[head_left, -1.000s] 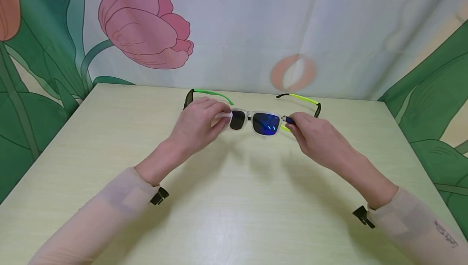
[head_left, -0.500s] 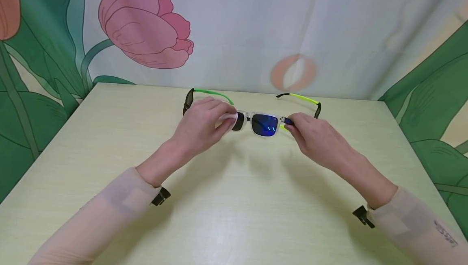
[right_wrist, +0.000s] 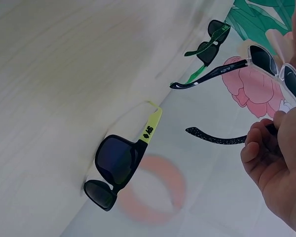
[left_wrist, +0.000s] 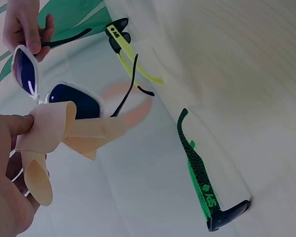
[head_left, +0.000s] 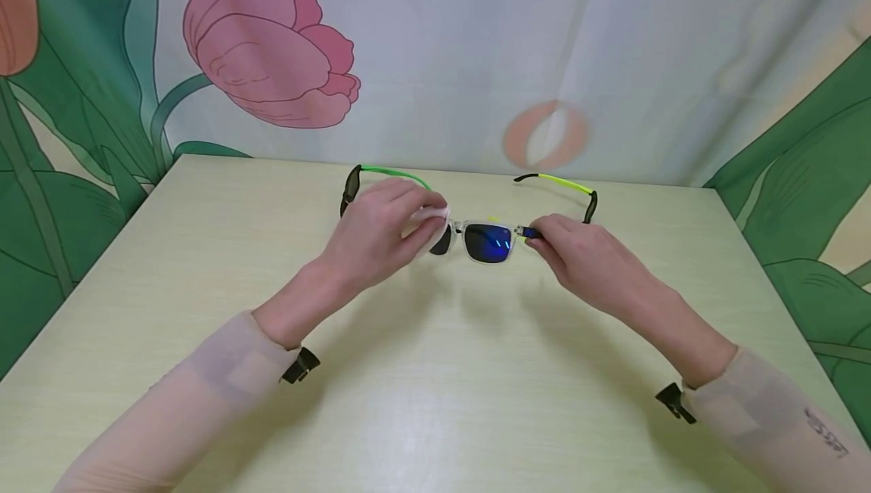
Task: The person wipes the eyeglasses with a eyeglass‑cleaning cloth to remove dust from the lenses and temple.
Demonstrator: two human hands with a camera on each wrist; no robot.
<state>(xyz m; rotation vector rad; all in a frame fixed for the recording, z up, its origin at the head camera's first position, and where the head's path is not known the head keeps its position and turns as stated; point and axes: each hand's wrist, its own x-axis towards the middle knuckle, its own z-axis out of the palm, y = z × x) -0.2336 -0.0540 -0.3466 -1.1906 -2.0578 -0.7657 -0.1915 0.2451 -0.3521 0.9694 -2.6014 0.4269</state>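
Note:
Sunglasses with a clear frame and dark blue lenses (head_left: pixel 487 242) are held up above the table, their temples unfolded. My right hand (head_left: pixel 585 258) grips them by the dark temple near the hinge. A thin pale cloth (left_wrist: pixel 52 126) is pinched between the thumb and fingers of my left hand (head_left: pixel 374 240). In the left wrist view the cloth covers part of the nearer lens, its loose ends hanging out from the fingers. That lens is partly hidden behind the left hand and cloth in the head view.
Black sunglasses with green temples (left_wrist: pixel 202 182) rest on the table behind the left hand. Another black pair with yellow temples (right_wrist: pixel 121 160) lies behind the right hand. A flower-printed curtain (head_left: pixel 442 62) hangs along the far edge of the pale table (head_left: pixel 435 402).
The clear-framed sunglasses have shifted slightly left and down toward the person. The left hand with the cloth has slid right, covering more of the left lens.

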